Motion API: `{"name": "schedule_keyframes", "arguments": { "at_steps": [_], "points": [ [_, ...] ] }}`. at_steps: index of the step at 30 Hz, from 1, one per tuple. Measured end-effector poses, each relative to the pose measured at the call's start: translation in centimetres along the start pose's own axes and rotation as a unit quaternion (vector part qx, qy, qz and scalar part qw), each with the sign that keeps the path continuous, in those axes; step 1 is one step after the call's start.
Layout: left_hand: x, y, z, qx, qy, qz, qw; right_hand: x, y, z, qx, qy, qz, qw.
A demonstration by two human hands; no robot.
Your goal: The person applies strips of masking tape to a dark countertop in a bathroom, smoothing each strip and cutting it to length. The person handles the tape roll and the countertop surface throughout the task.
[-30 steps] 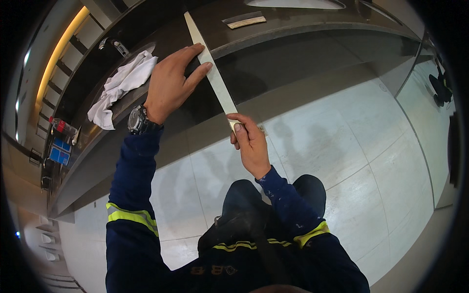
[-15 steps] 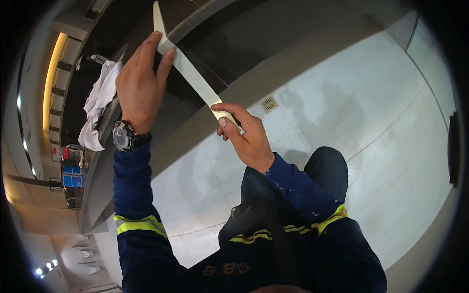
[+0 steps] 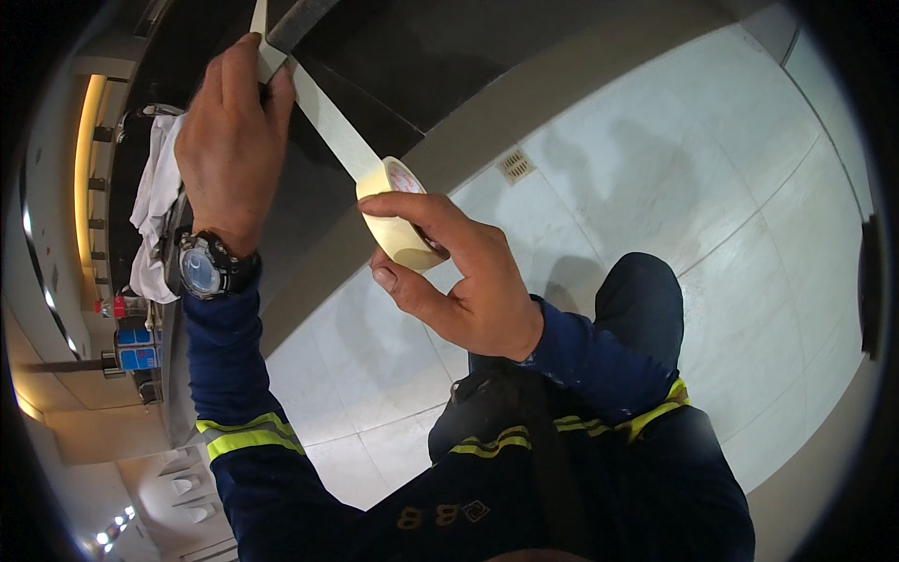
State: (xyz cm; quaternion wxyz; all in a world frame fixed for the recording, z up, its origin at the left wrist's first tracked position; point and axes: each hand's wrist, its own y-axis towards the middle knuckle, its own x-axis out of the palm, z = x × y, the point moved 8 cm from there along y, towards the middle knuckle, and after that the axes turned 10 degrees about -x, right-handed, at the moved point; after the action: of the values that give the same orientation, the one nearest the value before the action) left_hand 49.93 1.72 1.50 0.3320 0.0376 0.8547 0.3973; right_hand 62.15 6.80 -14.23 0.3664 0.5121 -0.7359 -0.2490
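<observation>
My right hand grips a roll of pale yellow masking tape between thumb and fingers. From the roll a taut strip of tape runs up and left to the rim of the dark counter. There my left hand, with a watch on its wrist, pinches the strip at the rim, fingers on top and thumb at its lower side. Beyond those fingers the strip carries on along the counter, toward the picture's top edge. Part of the thumb's contact is hidden by the hand.
A white cloth lies on the counter left of my left hand. Farther along stand a red-capped bottle and blue packages. Pale floor tiles with a small drain grate spread out to the right.
My right hand has turned and moved slightly down-left, bringing the roll's round side into sight. My left hand has shifted up and left along the strip in the picture, as the view shifted too.
</observation>
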Motion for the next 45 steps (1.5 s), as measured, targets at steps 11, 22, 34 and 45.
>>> {"name": "schedule_keyframes", "arguments": {
  "at_steps": [11,22,34,45],
  "points": [
    [0.3,0.3,-0.8,0.012,0.029,-0.006,0.999,-1.7,-0.9,3.5,0.067,0.023,0.083,0.994],
    [0.5,-0.2,-0.4,0.011,0.053,0.023,0.998,-2.5,-1.9,6.0,0.117,-0.016,0.111,0.987],
    [1.0,0.0,-0.9,0.018,0.083,0.043,0.995,-4.2,-3.0,13.6,0.237,0.045,0.114,0.964],
    [0.4,0.0,-0.8,0.026,0.073,0.061,0.995,-4.5,-1.8,16.1,0.240,0.060,0.039,0.968]
  ]
}}
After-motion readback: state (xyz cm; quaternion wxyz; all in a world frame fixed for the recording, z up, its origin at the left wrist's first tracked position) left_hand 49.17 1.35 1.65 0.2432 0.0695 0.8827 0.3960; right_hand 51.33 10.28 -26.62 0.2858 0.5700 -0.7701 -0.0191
